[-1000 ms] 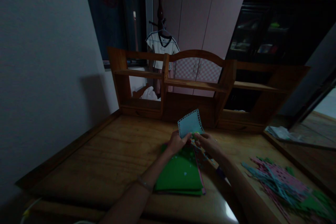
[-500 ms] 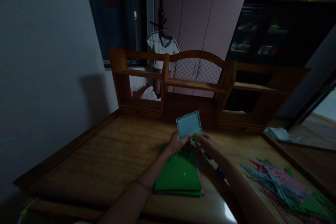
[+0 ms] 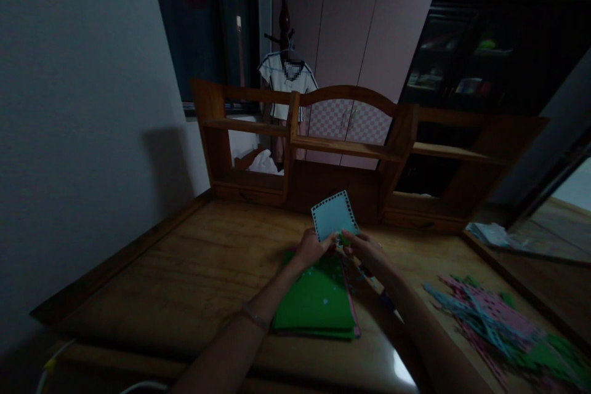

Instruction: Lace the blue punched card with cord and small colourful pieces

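Spanning the lower part of the view, the wooden tabletop (image 3: pixel 184 271) carries all the work. Clock positions below are taken with the hands as centre. At 12 o'clock, beyond the far side, stands a pink wardrobe (image 3: pixel 344 37); a wooden shelf unit (image 3: pixel 341 148) stands in front of it, along the tabletop's far edge. At about 4 o'clock, well apart from the hands, lies a loose pile of strips (image 3: pixel 498 314), coloured pink, blue and green. At 7 o'clock rests a stack of green sheets (image 3: pixel 314 308), lying flat, with a pink edge showing on its right side. Partly covered by the right forearm, at between 4 and 5 o'clock, is a narrow multicoloured item, too dark to identify.

The left hand (image 3: pixel 313 250) pinches the lower left of a light-blue sheet (image 3: pixel 333 218) between thumb and fingers. The sheet is raised, tilted, towards 12 o'clock; dark holes line its visible upper and right edges. The right hand (image 3: pixel 367 249) has its thumb and fingers closed on a small green item (image 3: pixel 343 239) at the sheet's lower edge; its form is unclear. Smallest noted: pale scraps (image 3: pixel 325 301), scattered over the green stack.
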